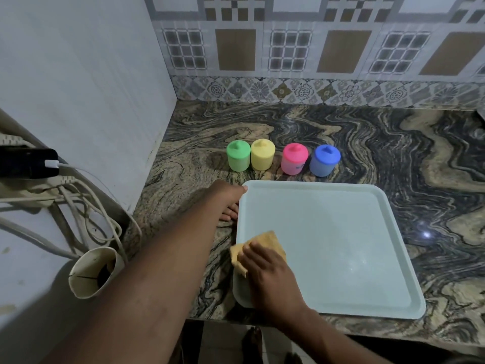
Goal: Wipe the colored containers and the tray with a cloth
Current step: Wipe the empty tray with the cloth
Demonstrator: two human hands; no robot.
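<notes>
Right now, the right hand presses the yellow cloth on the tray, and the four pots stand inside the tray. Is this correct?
Not fully. In the head view the green pot, yellow pot, pink pot and blue pot stand on the counter behind the tray, not inside it. The right hand does press the yellow cloth on the tray.

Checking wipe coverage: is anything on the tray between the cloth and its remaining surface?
Nothing visible. The right hand presses the cloth on the tray at its near-left corner; the containers stand beyond the far rim; the left hand holds the far-left corner.
</notes>
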